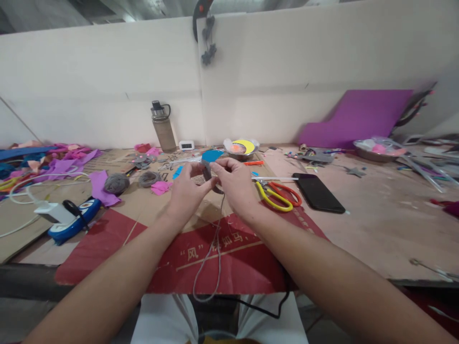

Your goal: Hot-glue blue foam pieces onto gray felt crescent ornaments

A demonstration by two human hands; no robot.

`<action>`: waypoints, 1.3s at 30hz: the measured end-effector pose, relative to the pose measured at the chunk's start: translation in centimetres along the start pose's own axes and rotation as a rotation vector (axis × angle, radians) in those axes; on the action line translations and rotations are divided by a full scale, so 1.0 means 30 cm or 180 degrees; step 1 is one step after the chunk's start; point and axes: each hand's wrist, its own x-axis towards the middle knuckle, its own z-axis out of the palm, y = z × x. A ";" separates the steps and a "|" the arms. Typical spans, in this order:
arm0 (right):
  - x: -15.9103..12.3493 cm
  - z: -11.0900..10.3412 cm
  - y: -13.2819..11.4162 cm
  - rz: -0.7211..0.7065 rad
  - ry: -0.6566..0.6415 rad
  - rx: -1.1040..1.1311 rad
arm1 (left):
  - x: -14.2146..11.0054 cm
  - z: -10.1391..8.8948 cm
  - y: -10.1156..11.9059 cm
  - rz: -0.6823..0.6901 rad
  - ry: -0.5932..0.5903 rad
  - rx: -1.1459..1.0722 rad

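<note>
My left hand [187,191] and my right hand [235,184] meet over the middle of the table, fingertips almost touching. Between them they pinch a dark grey curved piece [206,171], partly hidden by the fingers; I cannot tell its full shape. A grey yarn strand [217,248] hangs from the hands, loops over the red printed sheet [161,267] and dips past the table's front edge. Just beyond the fingers lies a blue piece [211,155]. Right of my right hand are scissors with a yellow and an orange handle [276,197].
A black phone [319,192] lies right of the scissors. Grey yarn balls [116,183], a blue power strip [77,224] and felt scraps [68,160] are leftward. Behind stand a bottle [164,129], a small clock [186,145] and a metal bowl [255,149].
</note>
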 end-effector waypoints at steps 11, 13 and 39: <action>0.001 -0.003 -0.006 -0.0531 -0.0369 -0.0719 | 0.009 0.000 0.014 -0.0439 -0.0145 -0.1118; 0.002 -0.003 -0.005 -0.0563 -0.0351 -0.0745 | 0.008 -0.001 0.020 -0.0529 -0.0179 -0.1181; 0.002 -0.018 0.021 -0.0882 -0.0307 -0.1092 | 0.028 -0.033 -0.005 -0.0533 -0.0276 -0.0923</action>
